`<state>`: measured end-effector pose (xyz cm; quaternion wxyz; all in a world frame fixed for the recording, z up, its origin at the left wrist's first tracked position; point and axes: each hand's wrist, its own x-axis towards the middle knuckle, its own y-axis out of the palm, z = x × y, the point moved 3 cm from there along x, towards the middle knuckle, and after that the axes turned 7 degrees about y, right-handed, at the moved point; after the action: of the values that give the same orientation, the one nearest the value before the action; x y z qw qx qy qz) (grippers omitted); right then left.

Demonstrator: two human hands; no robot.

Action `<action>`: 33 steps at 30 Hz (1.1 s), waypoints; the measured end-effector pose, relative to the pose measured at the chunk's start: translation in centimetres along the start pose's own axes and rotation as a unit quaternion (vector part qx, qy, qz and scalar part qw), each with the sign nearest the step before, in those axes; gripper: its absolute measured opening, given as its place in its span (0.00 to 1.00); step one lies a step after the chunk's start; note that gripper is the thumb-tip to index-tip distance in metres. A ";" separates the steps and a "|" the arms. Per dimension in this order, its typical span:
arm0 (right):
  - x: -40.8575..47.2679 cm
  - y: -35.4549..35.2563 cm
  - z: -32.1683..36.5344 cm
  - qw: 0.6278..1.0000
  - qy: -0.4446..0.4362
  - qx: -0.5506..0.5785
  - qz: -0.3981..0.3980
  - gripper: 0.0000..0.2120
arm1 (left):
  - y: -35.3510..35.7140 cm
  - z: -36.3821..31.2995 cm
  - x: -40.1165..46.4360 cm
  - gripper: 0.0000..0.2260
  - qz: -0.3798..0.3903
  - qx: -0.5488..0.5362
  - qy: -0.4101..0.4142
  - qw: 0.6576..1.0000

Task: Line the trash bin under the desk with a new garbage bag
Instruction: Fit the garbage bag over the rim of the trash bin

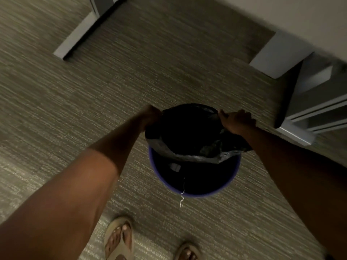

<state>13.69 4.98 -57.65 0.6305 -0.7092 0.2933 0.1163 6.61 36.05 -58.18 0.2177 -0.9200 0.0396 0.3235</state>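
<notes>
— What's cut off? 
— Sandalled feet [120, 239], bottom edge. Centre: blue trash bin [195, 192], interior too dark.
— Hands? 
— Left hand [151, 115] and right hand [236, 121] each pinch the black garbage bag [187, 128] rim. Upper right, desk [300, 19] blurred.

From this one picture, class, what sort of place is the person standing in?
Probably an office: striped carpet on the floor, pale desk legs, and a small blue trash bin being fitted with a black garbage bag.

Both hands, left hand [150, 117] at 9 o'clock and right hand [237, 121] at 3, grip the black garbage bag [189, 132] over the blue trash bin [195, 193] on the carpet [93, 91].
</notes>
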 end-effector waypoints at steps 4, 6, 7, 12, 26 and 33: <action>-0.9 1.3 -2.4 0.967 -0.008 0.254 -0.030 0.29 | -0.5 3.7 -1.5 0.07 0.010 -0.178 -0.069 0.982; -2.5 2.1 -4.1 0.933 -0.031 0.341 -0.107 0.18 | -0.3 5.3 -2.4 0.10 0.021 -0.254 -0.074 0.964; -3.5 2.6 -4.8 0.927 -0.040 0.347 -0.137 0.16 | -0.2 6.1 -2.6 0.09 0.022 -0.273 -0.067 0.959; -7.6 5.4 -7.3 0.917 -0.059 0.323 -0.224 0.14 | 0.5 8.8 -3.8 0.08 -0.006 -0.323 -0.028 0.946; -13.0 7.9 -7.9 0.833 0.068 0.540 -0.095 0.15 | 2.9 6.4 -10.6 0.12 -0.347 -0.100 0.103 0.927; -18.3 11.3 -7.0 0.883 0.016 0.468 0.020 0.35 | 10.2 7.6 -17.2 0.35 -0.192 0.101 0.261 0.941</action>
<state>-8.77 2.81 -55.91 0.8819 -0.3275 0.3373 -0.0330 -13.47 28.94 -56.74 0.3493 -0.9355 -0.0502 0.0181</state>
